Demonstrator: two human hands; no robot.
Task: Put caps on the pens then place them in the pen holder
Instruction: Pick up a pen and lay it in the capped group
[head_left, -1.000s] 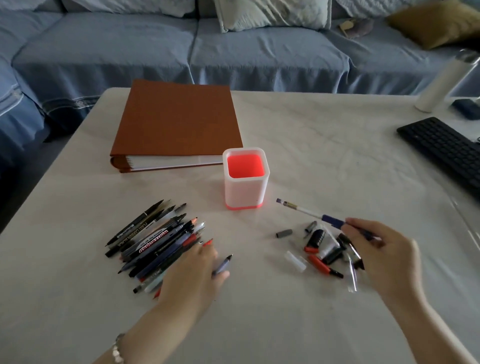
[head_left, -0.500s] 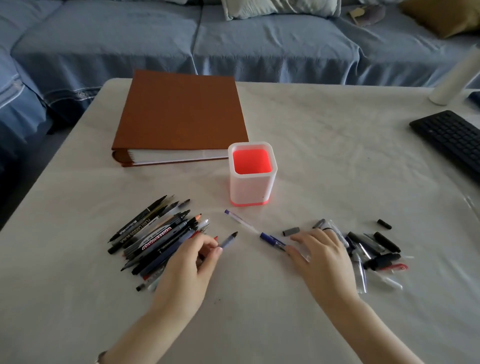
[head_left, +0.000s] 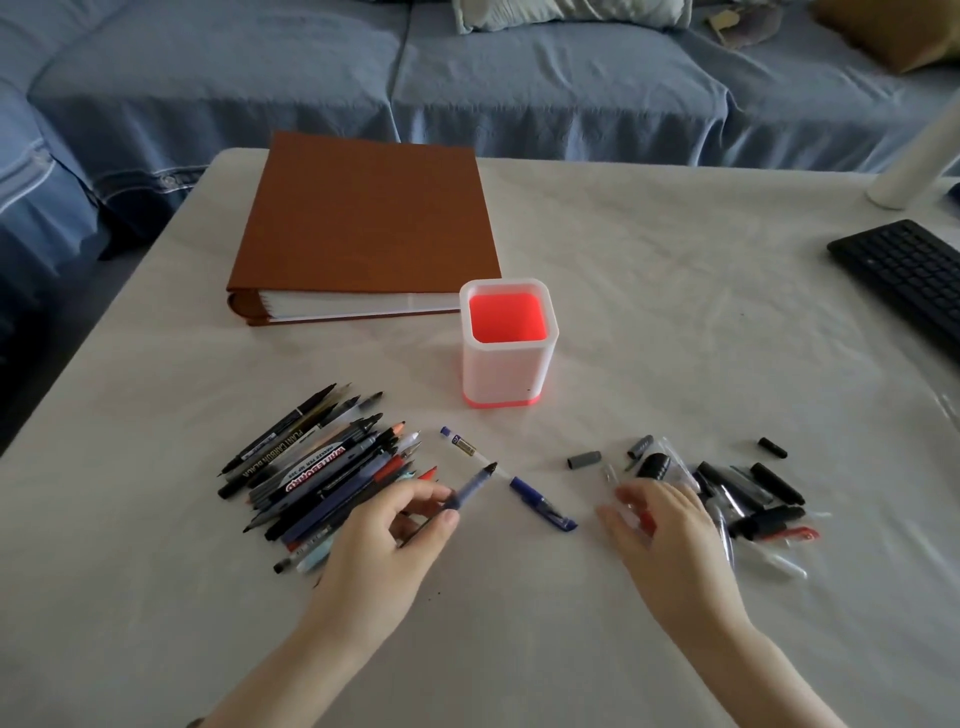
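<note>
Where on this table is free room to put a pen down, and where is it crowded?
Free: the wide stretch between the pen holder and the keyboard, and the near edge of the table. Crowded: the pile of pens at the near left of the holder, the heap of caps on the right, and the capped blue pen lying between them.

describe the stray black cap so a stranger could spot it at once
Start at the white pen holder with the red inside, mid-table. Nearer and to its right is a heap of caps; a short black cap lies just beyond the heap's far right end. Unlike the heap's black caps, it touches nothing.
</note>
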